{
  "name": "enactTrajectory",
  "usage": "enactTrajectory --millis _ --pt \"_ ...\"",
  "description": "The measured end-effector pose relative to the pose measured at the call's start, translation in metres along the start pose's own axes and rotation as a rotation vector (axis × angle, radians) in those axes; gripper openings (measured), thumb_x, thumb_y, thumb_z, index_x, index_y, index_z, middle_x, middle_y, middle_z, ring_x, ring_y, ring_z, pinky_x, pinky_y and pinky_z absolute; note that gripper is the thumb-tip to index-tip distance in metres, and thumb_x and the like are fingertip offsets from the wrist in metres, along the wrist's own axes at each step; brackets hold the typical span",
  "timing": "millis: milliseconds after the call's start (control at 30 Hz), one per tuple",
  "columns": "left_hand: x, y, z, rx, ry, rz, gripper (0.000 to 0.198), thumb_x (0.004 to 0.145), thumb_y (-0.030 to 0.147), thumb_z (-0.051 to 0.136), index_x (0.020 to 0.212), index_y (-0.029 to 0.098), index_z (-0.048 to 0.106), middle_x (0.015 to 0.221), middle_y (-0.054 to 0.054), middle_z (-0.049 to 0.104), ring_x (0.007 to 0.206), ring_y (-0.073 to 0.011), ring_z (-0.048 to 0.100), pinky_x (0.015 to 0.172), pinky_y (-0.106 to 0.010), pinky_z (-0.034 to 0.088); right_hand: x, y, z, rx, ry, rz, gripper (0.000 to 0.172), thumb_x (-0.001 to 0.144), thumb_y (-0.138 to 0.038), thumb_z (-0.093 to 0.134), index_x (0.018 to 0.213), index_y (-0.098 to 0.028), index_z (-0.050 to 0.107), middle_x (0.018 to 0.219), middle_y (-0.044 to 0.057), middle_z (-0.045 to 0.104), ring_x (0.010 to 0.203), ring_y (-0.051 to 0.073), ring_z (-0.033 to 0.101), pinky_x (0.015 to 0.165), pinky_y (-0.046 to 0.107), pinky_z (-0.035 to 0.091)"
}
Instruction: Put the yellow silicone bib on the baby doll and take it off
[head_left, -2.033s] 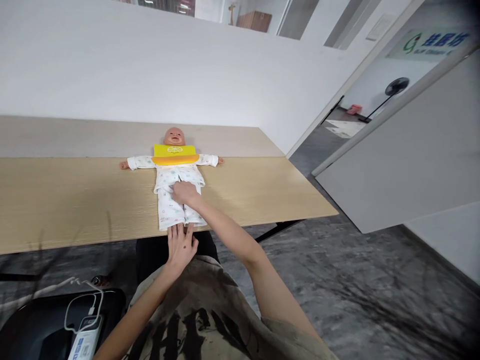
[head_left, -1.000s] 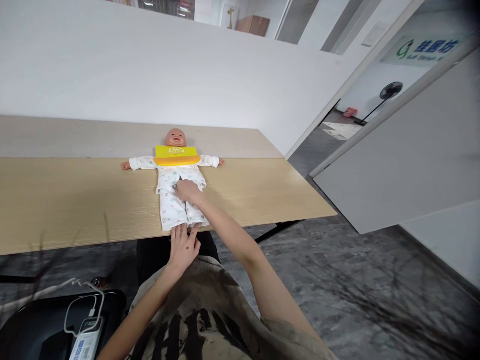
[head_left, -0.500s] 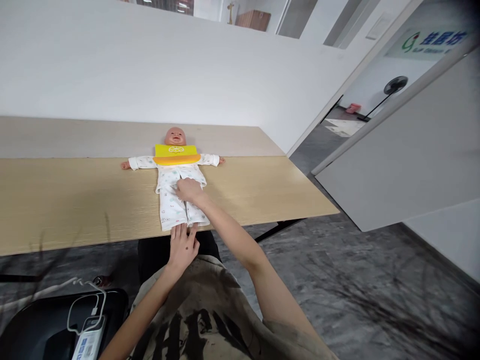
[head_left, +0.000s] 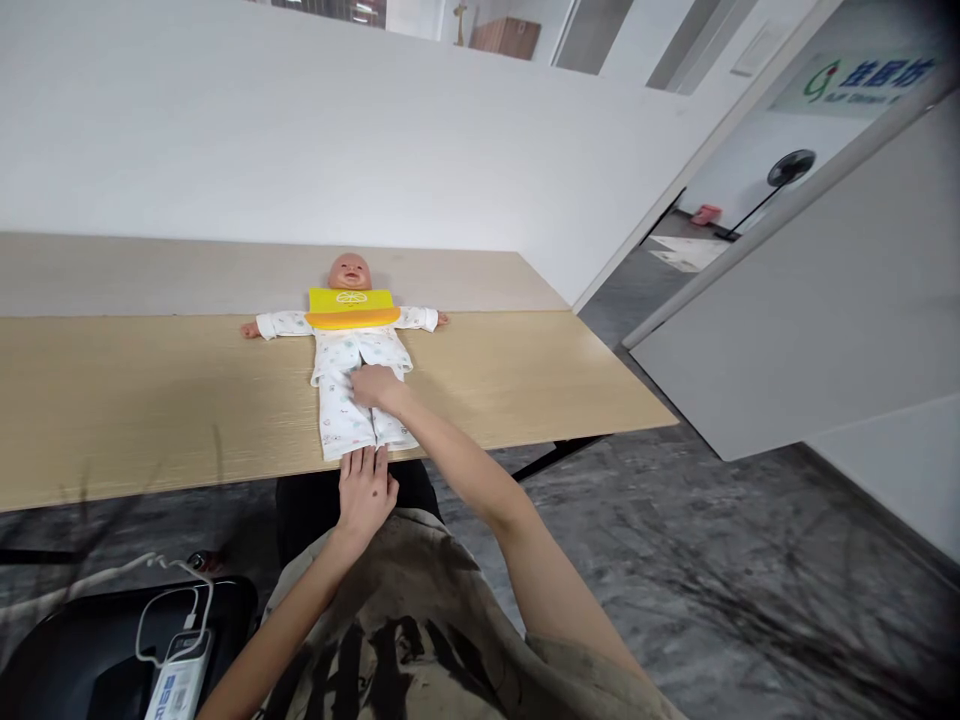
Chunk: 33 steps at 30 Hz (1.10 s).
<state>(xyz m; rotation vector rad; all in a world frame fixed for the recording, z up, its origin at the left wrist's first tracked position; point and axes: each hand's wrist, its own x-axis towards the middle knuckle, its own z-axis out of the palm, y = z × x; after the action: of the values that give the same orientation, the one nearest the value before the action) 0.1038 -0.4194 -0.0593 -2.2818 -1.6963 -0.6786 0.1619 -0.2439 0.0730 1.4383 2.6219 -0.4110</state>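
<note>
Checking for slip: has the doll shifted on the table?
No. The doll lies as before, sleeves along the table seam, trouser hems at its near edge.

Pale wooden table (head_left: 150,400) before a white wall (head_left: 300,130). Right background: standing fan (head_left: 792,166) beyond an open doorway. Lower left: white cable (head_left: 169,608) and labelled device (head_left: 174,685) on a black case (head_left: 67,640).

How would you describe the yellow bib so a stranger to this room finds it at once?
Start at the long pale wooden table by the white wall. On it a baby doll lies face up, arms spread, in white patterned clothes. The bib lies across its chest below the chin: the only bright yellow thing there, with an orange lower edge.
</note>
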Motion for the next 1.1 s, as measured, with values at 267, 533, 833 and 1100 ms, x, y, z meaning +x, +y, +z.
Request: enactTrajectory --millis 267,533,833,1100 --pt "0.002 -0.003 -0.003 -0.016 -0.003 0.002 0.040 0.091 0.016 0.052 0.124 0.009 0.072 0.120 -0.019 0.072 0.115 -0.0346 0.063 0.106 -0.050 0.043 -0.046 0.012 0.000 0.072 0.121 -0.132 0.027 0.100 -0.019 0.051 0.116 -0.013 0.072 0.128 0.016 0.070 0.123 0.030 0.065 0.104 0.041 0.052" --pt "0.001 -0.001 -0.012 -0.016 -0.045 -0.019 0.049 0.089 0.017 0.055 0.136 0.014 0.068 0.121 -0.021 0.068 0.116 -0.0368 0.059 0.105 -0.052 0.042 -0.111 0.086 0.084 0.545 0.640 0.127 0.040 0.088 -0.010 0.042 0.119 -0.013 0.068 0.125 0.012 0.069 0.101 0.020 0.068 0.096 0.032 0.053" --pt "0.009 -0.017 -0.016 0.096 -0.140 -0.040 0.043 0.088 0.029 0.059 0.127 0.022 0.075 0.117 -0.019 0.069 0.107 -0.0401 0.059 0.090 -0.053 0.045 -0.110 0.108 0.115 0.485 0.694 0.170 0.038 0.083 -0.009 0.050 0.114 -0.012 0.072 0.129 0.013 0.068 0.124 0.026 0.059 0.113 0.039 0.044" --pt "0.021 -0.037 -0.015 -0.004 -0.205 0.017 0.039 0.089 0.032 0.060 0.124 0.025 0.076 0.105 -0.013 0.073 0.098 -0.0317 0.067 0.079 -0.040 0.049 -0.107 0.107 0.119 0.423 0.681 0.209 0.038 0.085 -0.010 0.051 0.116 -0.012 0.073 0.133 0.015 0.063 0.127 0.027 0.055 0.115 0.041 0.042"
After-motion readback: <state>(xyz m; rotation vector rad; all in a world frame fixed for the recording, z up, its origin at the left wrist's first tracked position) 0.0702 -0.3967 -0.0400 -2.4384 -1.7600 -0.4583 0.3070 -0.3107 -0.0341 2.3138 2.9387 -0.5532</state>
